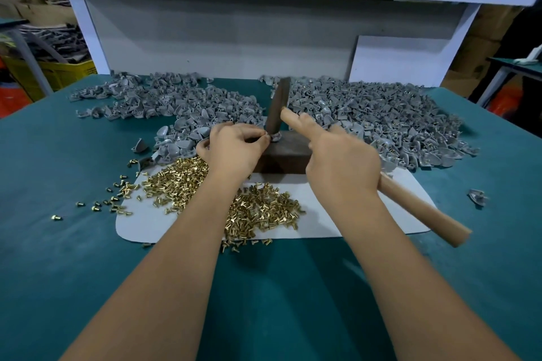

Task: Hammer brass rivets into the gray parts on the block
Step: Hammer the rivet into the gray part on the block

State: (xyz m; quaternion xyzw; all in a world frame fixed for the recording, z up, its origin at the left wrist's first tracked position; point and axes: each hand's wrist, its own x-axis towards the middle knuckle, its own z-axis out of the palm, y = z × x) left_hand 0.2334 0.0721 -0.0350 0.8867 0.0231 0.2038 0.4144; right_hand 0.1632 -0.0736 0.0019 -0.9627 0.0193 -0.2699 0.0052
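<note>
Green desk (73,243) under everything. Two big heaps of gray parts (381,114) along its far side, well clear of your hands. White mat (366,214) nearer you, strewn with brass rivets (258,211); a few have strayed left onto the desk. Dark block (287,155) at the mat's far edge.

Hammer (422,208): your right hand (343,167) is clenched round the wooden handle, index finger laid along it, head down at the block top.

One gray part (275,136) sits on the block under the head. Your left hand (234,149) pinches it at the edge; the rivet itself is too small to make out.

Keep the pinching fingertips off to the side, strike short and square, let the block take the blow.

No readable writing or brand anywhere.
</note>
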